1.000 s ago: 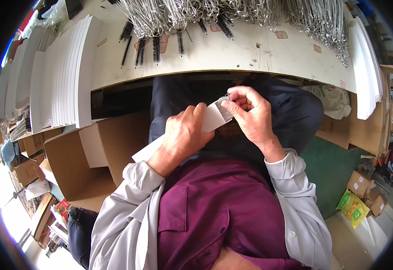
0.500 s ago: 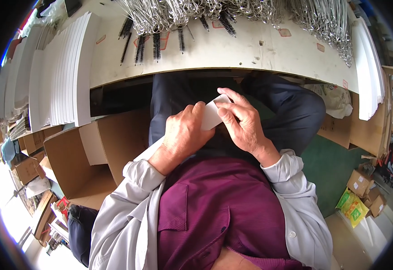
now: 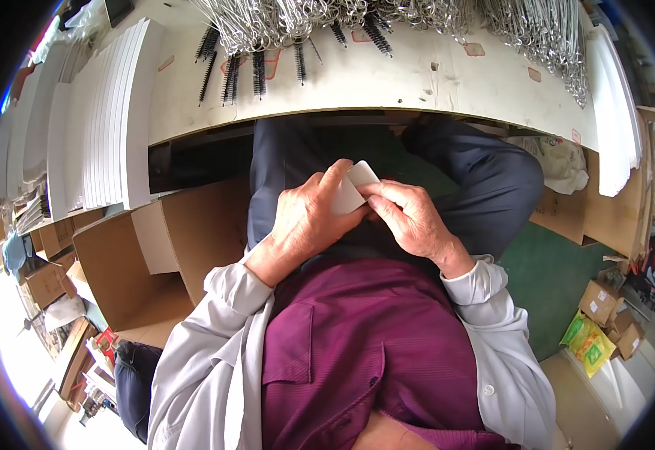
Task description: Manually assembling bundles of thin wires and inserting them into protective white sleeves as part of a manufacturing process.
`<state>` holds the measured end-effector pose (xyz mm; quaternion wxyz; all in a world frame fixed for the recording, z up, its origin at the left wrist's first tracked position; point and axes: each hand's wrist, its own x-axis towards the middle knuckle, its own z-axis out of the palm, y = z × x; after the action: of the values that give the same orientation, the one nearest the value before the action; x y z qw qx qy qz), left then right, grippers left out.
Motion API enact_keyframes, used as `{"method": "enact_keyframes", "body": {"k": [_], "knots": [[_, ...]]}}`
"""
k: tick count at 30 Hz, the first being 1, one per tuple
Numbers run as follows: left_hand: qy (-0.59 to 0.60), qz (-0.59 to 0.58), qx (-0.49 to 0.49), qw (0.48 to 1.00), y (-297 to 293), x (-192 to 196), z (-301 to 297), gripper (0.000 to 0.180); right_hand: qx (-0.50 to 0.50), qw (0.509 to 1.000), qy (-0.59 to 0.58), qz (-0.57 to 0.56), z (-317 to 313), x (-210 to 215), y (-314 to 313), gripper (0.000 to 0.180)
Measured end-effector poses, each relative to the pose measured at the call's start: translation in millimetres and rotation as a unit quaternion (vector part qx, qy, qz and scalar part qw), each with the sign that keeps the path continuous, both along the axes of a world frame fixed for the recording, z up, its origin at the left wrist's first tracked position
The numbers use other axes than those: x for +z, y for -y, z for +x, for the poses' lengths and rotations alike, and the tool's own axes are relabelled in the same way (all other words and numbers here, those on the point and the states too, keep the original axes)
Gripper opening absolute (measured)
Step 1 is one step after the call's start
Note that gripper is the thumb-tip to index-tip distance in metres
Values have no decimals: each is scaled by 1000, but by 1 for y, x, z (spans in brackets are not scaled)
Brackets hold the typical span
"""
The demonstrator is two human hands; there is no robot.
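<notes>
A white cardboard box is held over my lap, its end with a rounded flap facing away from me. My left hand is closed around the box, thumb and fingers on its sides. The fingers of my right hand pinch at the end of the box, just below the raised flap. Most of the box's length is hidden behind my left hand and forearm.
Ahead is a pale worktable bearing black bristle brushes and piles of looped metal wires. White slim boxes stand at left, more white boxes at right. An open brown carton sits left of my legs.
The flap at the box's end now stands up, away from the opening. My right fingers have come down from its far edge to the near side; my left thumb has shifted up.
</notes>
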<state>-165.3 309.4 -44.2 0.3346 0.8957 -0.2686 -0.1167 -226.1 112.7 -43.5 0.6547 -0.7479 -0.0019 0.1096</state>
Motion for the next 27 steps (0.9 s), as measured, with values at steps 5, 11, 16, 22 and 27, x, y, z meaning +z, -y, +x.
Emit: {"method": "enact_keyframes", "body": {"k": [5, 11, 16, 22, 27], "knots": [[3, -35, 18, 999, 5, 7, 2, 66, -121, 992, 5, 41, -1, 2, -11, 27], [-33, -52, 18, 998, 3, 9, 2, 63, -165, 981, -7, 101, -8, -6, -15, 24], [-29, -44, -2, 999, 1, 3, 1, 60, -177, 983, 3, 58, -11, -13, -19, 14], [1, -70, -12, 997, 3, -5, -3, 52, -166, 969, 119, -142, -3, -3, -24, 12], [-50, -47, 21, 997, 5, -2, -7, 58, -128, 956, 198, -172, 2, -9, -23, 18]]}}
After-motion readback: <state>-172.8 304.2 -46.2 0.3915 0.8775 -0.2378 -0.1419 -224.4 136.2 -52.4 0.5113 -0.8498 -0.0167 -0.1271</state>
